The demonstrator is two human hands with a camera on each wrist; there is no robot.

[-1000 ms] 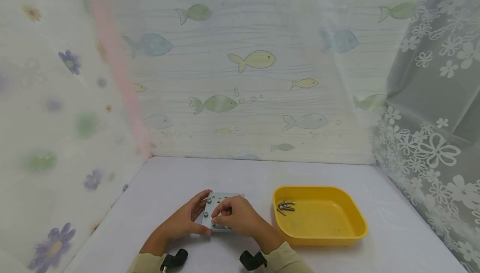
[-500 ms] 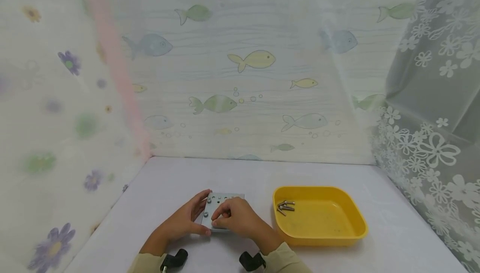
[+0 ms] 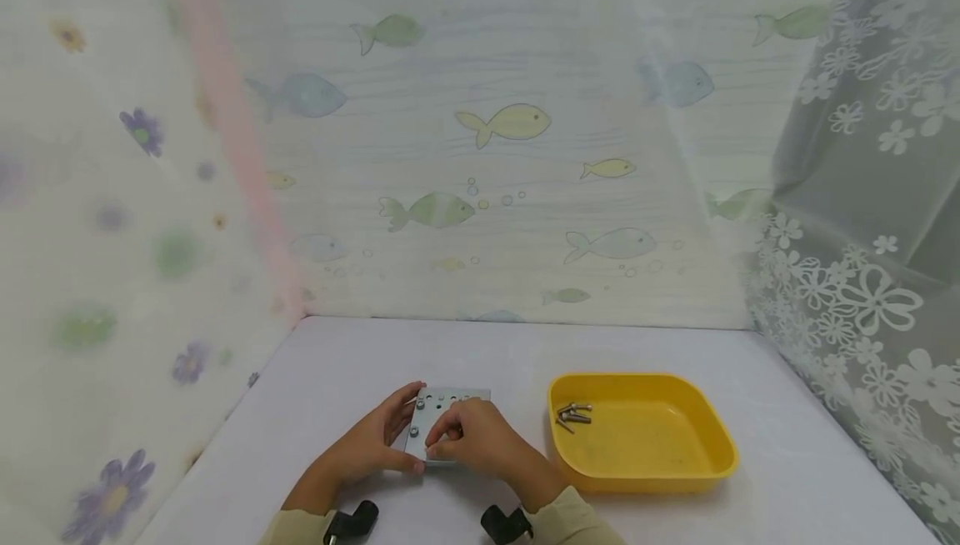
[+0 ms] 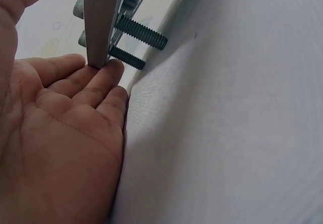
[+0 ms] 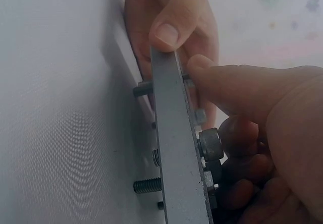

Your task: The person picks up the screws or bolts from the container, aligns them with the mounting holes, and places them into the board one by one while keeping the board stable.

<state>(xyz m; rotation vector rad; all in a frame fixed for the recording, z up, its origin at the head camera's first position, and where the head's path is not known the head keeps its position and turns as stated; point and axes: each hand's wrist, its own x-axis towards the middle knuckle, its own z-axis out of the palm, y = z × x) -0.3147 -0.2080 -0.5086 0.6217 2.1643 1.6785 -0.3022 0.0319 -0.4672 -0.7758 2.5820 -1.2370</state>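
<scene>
A grey metal plate (image 3: pixel 432 418) is in the person's hands, just over the white surface (image 3: pixel 435 349) and left of the yellow tray. Bolts (image 5: pixel 211 144) go through it, with fat round heads on top and screw ends (image 4: pixel 142 32) poking out below. I can't tell if those ends touch the surface.

The left hand (image 3: pixel 375 443) holds the left side of the plate. Its thumb is at the near corner, its fingers are at the far side, and its palm is open wide.

The right hand (image 3: pixel 486 445) is bent over the plate. Its thumb and finger are close together, pinching one small bolt (image 5: pixel 186 76) near that same corner. Most of that bolt is hidden.

To the right, the yellow tray (image 3: pixel 645 485) sits on the surface, with a little pile of loose screws (image 3: pixel 574 417) at its left end. Both arms have tan sleeves (image 3: pixel 576 520).

At the back hangs a sheet with fish (image 3: pixel 513 122) on it. Flowery sheets (image 3: pixel 120 278) hang on both sides.
</scene>
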